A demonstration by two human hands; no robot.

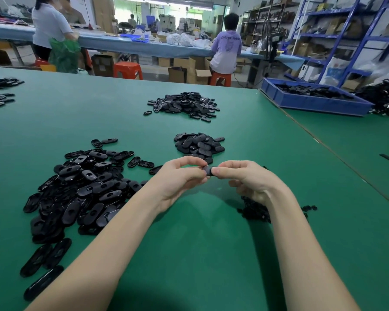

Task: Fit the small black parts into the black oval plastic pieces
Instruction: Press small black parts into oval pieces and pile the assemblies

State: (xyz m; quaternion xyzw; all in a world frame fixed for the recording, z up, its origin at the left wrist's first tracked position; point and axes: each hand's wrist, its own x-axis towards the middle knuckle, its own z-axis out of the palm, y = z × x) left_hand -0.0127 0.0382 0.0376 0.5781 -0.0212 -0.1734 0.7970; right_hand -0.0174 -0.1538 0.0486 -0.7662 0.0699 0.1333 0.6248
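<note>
Green table (189, 254): big pile of oval pieces (76, 189) left of hands. Small-parts heap (255, 209) under right wrist. Left hand (180, 178), right hand (245, 178) both pinch one oval piece (209, 170) above table. Advice: seat part square, press evenly until flush.

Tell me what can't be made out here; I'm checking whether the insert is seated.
- Head view: oval piece, mostly covered by left hand and right hand; seating unreadable.
- Small parts pile, partly behind the right wrist.
- Blue bin contents too small.
</note>
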